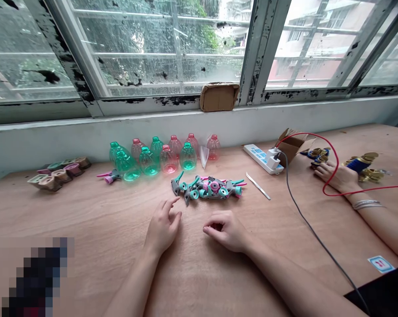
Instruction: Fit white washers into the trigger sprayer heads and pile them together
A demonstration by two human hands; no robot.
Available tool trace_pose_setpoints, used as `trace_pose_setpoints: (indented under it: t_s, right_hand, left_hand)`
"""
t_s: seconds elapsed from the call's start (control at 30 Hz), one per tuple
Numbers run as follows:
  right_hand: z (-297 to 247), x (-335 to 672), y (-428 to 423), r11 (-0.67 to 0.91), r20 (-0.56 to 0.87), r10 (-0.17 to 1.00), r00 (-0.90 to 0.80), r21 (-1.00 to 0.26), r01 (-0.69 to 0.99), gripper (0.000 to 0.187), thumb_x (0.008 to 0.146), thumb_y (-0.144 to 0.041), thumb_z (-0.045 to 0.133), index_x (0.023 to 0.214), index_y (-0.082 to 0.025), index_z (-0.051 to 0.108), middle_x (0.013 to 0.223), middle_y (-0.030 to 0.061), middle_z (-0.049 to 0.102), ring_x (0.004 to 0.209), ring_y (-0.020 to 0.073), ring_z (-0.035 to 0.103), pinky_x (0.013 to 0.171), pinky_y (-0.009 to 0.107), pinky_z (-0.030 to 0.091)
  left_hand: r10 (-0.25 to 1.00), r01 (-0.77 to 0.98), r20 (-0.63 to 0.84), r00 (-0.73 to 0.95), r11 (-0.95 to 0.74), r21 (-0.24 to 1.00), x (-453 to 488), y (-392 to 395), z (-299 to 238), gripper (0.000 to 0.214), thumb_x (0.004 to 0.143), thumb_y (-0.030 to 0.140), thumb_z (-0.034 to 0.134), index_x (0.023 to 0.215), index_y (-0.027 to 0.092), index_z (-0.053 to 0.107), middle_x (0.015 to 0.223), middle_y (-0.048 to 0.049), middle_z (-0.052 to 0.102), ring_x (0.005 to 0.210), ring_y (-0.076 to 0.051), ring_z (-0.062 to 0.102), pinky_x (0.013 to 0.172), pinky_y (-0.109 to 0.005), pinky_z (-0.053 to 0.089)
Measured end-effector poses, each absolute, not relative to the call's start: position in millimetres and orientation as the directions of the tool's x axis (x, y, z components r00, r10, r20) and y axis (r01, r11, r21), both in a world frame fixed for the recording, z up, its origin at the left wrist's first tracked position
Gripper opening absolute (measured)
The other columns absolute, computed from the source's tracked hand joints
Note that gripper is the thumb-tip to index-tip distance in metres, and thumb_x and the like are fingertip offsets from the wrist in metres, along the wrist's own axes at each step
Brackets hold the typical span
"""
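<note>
My left hand (164, 225) is on the wooden table (192, 281) with its fingers spread and nothing in them. Its fingertips are just short of a pile of spray trigger heads (215, 187) in grey, teal and pink. To the right, my right hand (228, 230) rests with its fingers curled in and the thumb near the index finger; no object shows in it. Behind the pile stand several clear spray bottles without heads, some green like this green bottle (149, 163), others pink like this pink bottle (169, 160). A single spray trigger head (110, 176) lies left of the pile.
White tweezers (258, 186) lie right of the pile, below a power strip (264, 158) with a grey cable and a red cable (332, 169). A co-worker's hand (339, 176) touches blue and gold parts (360, 165). Small cardboard-like cups (58, 175) sit far left.
</note>
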State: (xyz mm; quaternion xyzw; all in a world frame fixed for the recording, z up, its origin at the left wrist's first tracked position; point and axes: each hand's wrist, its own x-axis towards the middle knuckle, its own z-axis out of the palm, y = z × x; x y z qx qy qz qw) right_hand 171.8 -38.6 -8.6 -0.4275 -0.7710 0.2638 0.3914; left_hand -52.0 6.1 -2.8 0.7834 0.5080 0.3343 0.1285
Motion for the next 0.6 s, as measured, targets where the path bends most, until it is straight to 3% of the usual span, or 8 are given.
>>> trace_pose_setpoints:
  t_s: [0.13,0.23,0.33,0.43,0.6]
  right_hand:
    - [-9,179,-35,0.460,0.384,0.887,-0.256,-0.693,0.555,0.008,0.082,-0.025,0.066,0.082,-0.020,0.072,0.076,0.0025,0.063,0.066,0.0136,0.057,0.061,0.025,0.044]
    - [-8,185,-32,0.479,0.410,0.875,-0.258,-0.651,0.589,0.022,0.080,-0.031,0.069,0.100,-0.023,0.071,0.101,0.0068,0.064,0.093,0.0207,0.059,0.083,0.034,0.048]
    - [-9,191,-30,0.513,0.362,0.858,-0.363,-0.607,0.607,0.040,0.078,-0.032,0.071,0.117,-0.024,0.065,0.121,0.0098,0.058,0.114,0.0257,0.051,0.100,0.042,0.042]
    - [-13,193,-28,0.511,0.297,0.858,-0.420,-0.580,0.634,0.043,0.078,-0.031,0.071,0.120,-0.024,0.064,0.128,0.0108,0.054,0.121,0.0269,0.047,0.104,0.044,0.039]
    - [-19,193,-26,0.503,0.306,0.863,-0.401,-0.587,0.635,0.037,0.079,-0.030,0.070,0.116,-0.023,0.066,0.127,0.0104,0.056,0.120,0.0263,0.048,0.104,0.044,0.039]
  left_hand:
    - [0.836,0.693,0.370,0.406,-0.546,0.471,-49,-6,4,0.024,0.090,0.024,0.049,0.110,0.024,0.063,0.112,-0.0055,0.063,0.101,-0.021,0.062,0.088,-0.034,0.052]
    - [0.770,0.651,0.331,0.546,-0.638,0.412,-44,-12,6,0.024,0.089,0.023,0.051,0.110,0.024,0.065,0.120,-0.0070,0.060,0.110,-0.022,0.058,0.094,-0.036,0.049]
    - [0.724,0.624,0.254,0.642,-0.685,0.375,-41,-16,5,0.032,0.087,0.027,0.058,0.119,0.028,0.062,0.130,-0.0066,0.056,0.120,-0.026,0.051,0.102,-0.043,0.043]
    - [0.717,0.633,0.197,0.669,-0.688,0.354,-39,-17,3,0.039,0.086,0.029,0.060,0.125,0.030,0.058,0.131,-0.0064,0.056,0.124,-0.028,0.047,0.105,-0.047,0.037]
    - [0.726,0.651,0.171,0.667,-0.678,0.340,-39,-18,1,0.037,0.088,0.031,0.058,0.125,0.028,0.057,0.132,-0.0068,0.055,0.125,-0.028,0.044,0.104,-0.048,0.036]
